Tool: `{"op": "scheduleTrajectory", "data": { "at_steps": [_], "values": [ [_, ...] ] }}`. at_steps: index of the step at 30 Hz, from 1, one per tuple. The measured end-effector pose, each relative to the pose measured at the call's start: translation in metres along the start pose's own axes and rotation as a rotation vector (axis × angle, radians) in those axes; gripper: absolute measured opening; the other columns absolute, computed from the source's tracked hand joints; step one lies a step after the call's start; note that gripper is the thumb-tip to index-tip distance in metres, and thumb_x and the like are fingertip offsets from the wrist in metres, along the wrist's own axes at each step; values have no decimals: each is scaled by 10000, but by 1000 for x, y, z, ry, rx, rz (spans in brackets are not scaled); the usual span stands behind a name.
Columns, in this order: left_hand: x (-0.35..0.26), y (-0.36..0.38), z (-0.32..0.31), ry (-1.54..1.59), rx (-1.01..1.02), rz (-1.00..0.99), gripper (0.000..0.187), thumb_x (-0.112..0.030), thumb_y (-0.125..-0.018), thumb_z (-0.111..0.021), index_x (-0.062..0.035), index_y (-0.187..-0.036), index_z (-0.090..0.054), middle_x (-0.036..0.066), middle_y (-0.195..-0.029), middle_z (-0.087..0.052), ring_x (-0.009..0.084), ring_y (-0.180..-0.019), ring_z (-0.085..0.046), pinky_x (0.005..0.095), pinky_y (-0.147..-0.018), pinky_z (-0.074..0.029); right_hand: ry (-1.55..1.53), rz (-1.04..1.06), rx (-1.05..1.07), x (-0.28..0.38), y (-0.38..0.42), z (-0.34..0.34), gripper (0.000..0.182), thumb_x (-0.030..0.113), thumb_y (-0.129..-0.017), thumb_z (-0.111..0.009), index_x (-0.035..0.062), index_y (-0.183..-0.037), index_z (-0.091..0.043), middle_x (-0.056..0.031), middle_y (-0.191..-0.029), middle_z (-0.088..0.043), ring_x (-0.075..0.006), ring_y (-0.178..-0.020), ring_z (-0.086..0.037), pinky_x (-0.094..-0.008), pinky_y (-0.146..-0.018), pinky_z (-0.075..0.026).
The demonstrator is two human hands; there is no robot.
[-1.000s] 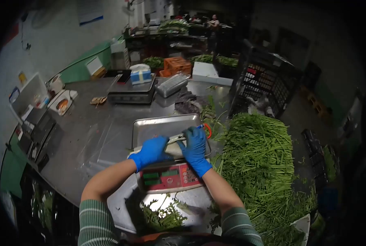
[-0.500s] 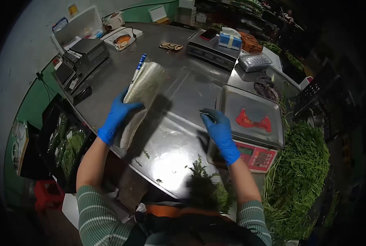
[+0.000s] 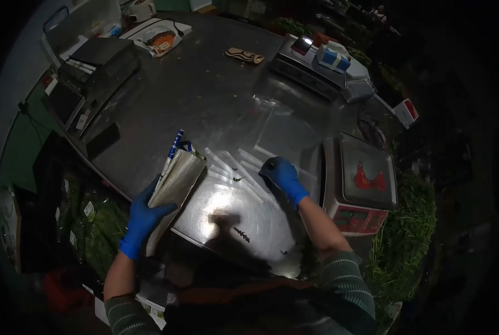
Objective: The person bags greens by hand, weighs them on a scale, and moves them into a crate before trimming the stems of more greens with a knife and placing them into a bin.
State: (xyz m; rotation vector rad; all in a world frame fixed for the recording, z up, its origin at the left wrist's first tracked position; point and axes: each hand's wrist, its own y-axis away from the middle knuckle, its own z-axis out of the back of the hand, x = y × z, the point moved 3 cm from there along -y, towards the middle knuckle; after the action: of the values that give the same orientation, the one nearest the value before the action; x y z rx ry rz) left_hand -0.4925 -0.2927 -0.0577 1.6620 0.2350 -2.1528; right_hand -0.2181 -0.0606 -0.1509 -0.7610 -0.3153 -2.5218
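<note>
My left hand point(image 3: 144, 219), in a blue glove, is wrapped round a long, silvery, flattened package point(image 3: 177, 181) with blue-and-white printed edges. It is tilted over the near left table edge. My right hand point(image 3: 283, 177), also gloved in blue, is closed with its fingers curled together above the table. Its fingertips look dark, and whatever is between them is hidden. Several pale, translucent strips point(image 3: 244, 173) lie on the metal between the hands, with a small leaf scrap on them. Right of my right hand stands a scale point(image 3: 353, 218) with a red panel and a torn red piece point(image 3: 369, 177) on its tray.
Leafy greens point(image 3: 409, 229) are heaped beyond the scale, and bagged greens point(image 3: 98, 223) sit at the left. A second scale point(image 3: 305, 70) bears a phone and a tissue box point(image 3: 333, 57). A dark machine point(image 3: 104, 67) stands at the table's far left.
The view has shifted and darkened. The package sits lower in view, still in my left hand. Pale strips now show on the table between the hands. My right hand remains closed.
</note>
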Motion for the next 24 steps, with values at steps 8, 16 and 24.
{"op": "scheduleTrajectory", "data": {
  "at_steps": [8,16,24],
  "values": [
    [3,1,-33,25,110,8,714,-62,-605,-723,-5,-1238,-397,135,-1131,-527,180,-1004,-515,285,-857,-407,-135,-84,-65,-30,19,-18,206,243,-717,-583,64,-796,-649,-144,-836,-609,-283,-771,-583,-352,-689,-449],
    [-35,12,-77,26,274,-66,663,1,-543,-699,46,-1159,-460,136,-1027,-568,207,-925,-548,305,-797,-441,72,-154,-85,-29,34,-13,267,349,-681,-605,122,-819,-633,-113,-880,-608,-303,-807,-573,-388,-708,-448],
    [-39,28,-84,-40,290,-30,705,-36,-533,-733,53,-1170,-443,146,-1029,-567,210,-911,-554,304,-790,-447,-88,-125,-110,-41,32,-21,238,285,-729,-525,109,-834,-645,-120,-847,-616,-302,-787,-581,-396,-688,-449]
  ]
}}
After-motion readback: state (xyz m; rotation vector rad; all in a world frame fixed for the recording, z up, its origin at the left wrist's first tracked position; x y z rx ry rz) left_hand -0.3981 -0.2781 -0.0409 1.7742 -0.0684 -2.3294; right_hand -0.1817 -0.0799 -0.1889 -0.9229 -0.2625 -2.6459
